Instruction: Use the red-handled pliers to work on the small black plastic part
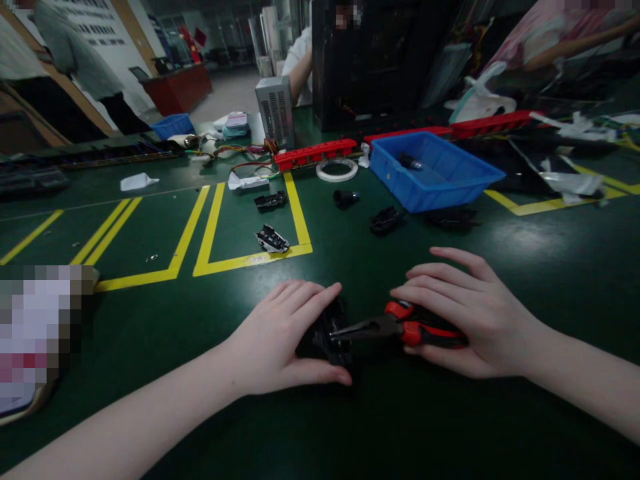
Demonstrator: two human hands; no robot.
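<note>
Right grip [475, 317] is holding red-handled, long-nosed metal pliers [393, 325], tips at the black plastic part [325, 347] my left grip [285, 327] is clasping over the green tabletop [390, 417]; this plier work is probably calling for steadiness next.

I read the blue bin [450, 190] on my monitor as smooth, faintly glossy plastic. In front of the bin, the pliers [390, 326] show dark metal and plastic-looking grips [414, 333], and the green tabletop [540, 247] shines smoothly; left of the bin, the grey box [277, 110] looks matt metal.
</note>
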